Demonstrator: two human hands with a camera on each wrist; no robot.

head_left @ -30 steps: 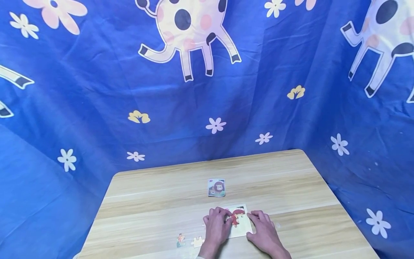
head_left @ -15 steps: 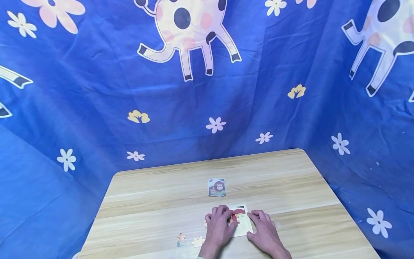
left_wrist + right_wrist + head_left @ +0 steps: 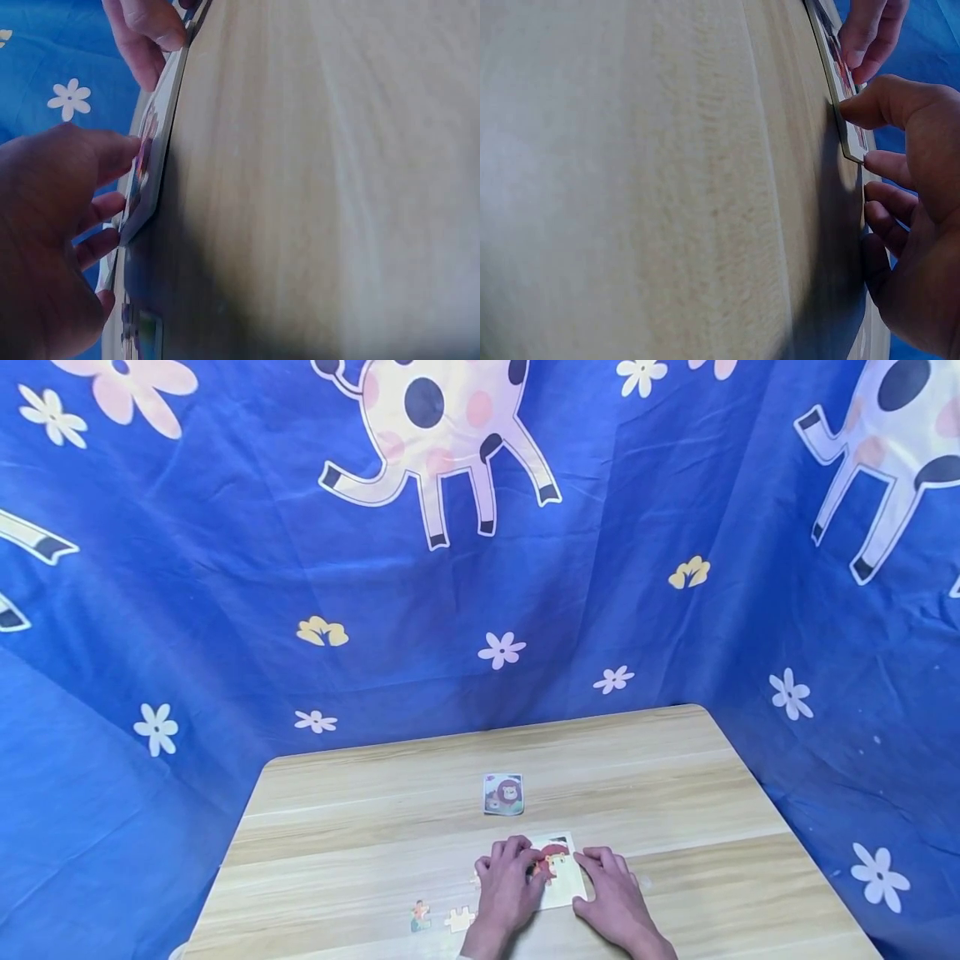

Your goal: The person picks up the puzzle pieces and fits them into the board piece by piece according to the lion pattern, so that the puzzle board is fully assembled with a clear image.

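A pale puzzle tray (image 3: 564, 891) lies on the table, partly filled with a red-maned lion picture. My left hand (image 3: 507, 883) is over its left part, thumb and index finger pinching a puzzle piece (image 3: 544, 865) against the picture; that hand hides much of the piece and the tray's left side. At the tray's right edge, my right hand (image 3: 617, 897) grips the border between thumb and index finger. In the right wrist view, the right thumb (image 3: 861, 109) touches the tray's near edge and the other fingers rest by the table.
A small lion picture card (image 3: 503, 795) lies behind the tray. Left of the left hand are loose pieces: a coloured one (image 3: 420, 916), a plain one (image 3: 459, 919), and another partly hidden. A blue patterned curtain (image 3: 420, 693) surrounds the wooden table (image 3: 337, 827).
My left hand has shifted slightly right over the tray with the red piece, uncovering part of a loose piece on its left. Over the last half second little moves. The right hand stays put.
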